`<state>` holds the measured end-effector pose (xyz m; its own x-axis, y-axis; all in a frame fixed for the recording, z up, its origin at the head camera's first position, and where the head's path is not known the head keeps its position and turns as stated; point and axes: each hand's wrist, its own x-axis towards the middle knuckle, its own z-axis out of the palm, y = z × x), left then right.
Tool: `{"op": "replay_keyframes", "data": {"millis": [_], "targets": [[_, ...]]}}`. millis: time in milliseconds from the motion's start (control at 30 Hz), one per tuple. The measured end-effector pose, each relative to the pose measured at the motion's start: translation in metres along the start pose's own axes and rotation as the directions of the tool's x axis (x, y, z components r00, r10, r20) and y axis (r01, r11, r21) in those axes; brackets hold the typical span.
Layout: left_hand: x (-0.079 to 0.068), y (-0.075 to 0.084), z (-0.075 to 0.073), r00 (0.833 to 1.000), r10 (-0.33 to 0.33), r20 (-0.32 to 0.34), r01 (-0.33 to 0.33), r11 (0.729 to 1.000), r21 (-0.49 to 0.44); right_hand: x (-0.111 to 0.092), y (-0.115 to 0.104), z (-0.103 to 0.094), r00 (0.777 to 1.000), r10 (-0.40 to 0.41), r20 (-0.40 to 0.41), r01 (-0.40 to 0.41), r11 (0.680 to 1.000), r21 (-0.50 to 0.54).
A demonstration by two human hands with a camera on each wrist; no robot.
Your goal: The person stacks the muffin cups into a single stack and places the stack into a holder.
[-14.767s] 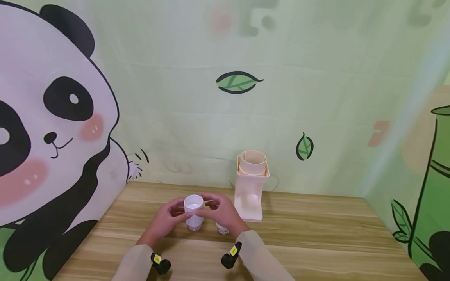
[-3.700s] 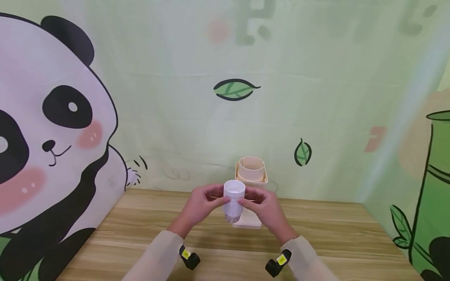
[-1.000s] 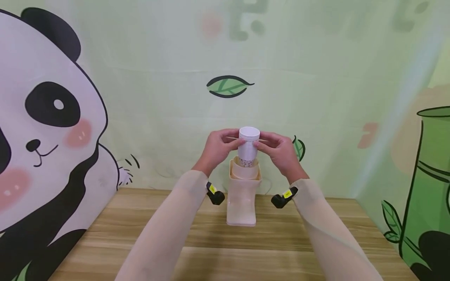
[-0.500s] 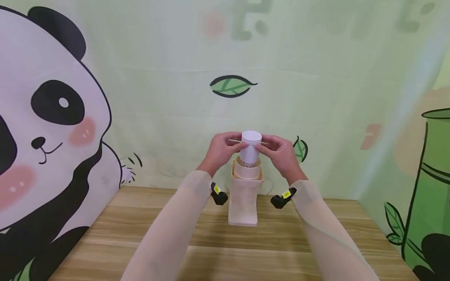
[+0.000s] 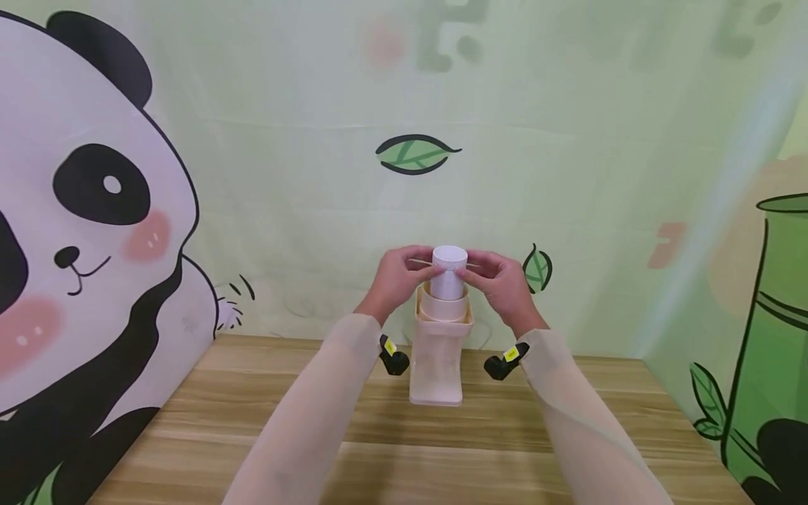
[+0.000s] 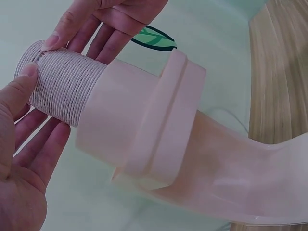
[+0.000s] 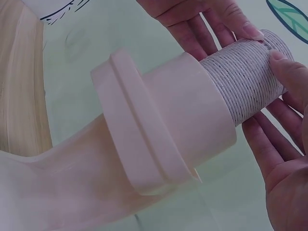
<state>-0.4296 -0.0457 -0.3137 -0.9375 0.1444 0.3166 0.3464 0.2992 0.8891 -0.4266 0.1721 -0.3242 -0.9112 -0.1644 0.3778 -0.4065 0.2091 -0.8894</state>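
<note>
A stack of white paper cups (image 5: pixel 448 279) stands upright, its lower part inside the round collar (image 5: pixel 442 308) of a pale pink cup dispenser (image 5: pixel 435 365). Many close rims of the stacked cups (image 6: pixel 67 84) show in the left wrist view. My left hand (image 5: pixel 400 277) pinches the stack near its top from the left, thumb in front and fingers behind. From the other side my right hand (image 5: pixel 499 280) does the same, both thumbs (image 7: pixel 293 72) close together on the rims. The cups' lower ends are hidden in the collar.
The dispenser's foot rests on a wood-grain table (image 5: pixel 404 463). Right behind stands a pale green backdrop (image 5: pixel 303 210) with a printed panda and leaves. A black wrist camera sits on each sleeve.
Earlier the hands held the cups low over the table, then raised them above the dispenser. In the last second the stack has gone down into the collar, both hands lowering with it.
</note>
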Motion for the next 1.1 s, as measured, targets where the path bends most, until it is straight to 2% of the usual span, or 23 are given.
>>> {"op": "replay_keyframes", "data": {"millis": [233, 567, 1100], "targets": [[-0.002, -0.004, 0.002, 1.0, -0.014, 0.013, 0.014, 1.0, 0.013, -0.001, 0.006, 0.001, 1.0, 0.011, 0.005, -0.01, 1.0, -0.012], [-0.001, -0.006, 0.002, 0.999, 0.026, 0.022, -0.026, 0.999, 0.02, -0.004, 0.005, 0.001, 1.0, 0.005, -0.015, -0.005, 1.0, -0.006], [-0.002, -0.011, 0.003, 0.999, 0.025, 0.038, -0.027, 0.999, 0.037, -0.004, 0.011, 0.004, 1.0, 0.014, 0.009, -0.014, 1.0, -0.015]]}}
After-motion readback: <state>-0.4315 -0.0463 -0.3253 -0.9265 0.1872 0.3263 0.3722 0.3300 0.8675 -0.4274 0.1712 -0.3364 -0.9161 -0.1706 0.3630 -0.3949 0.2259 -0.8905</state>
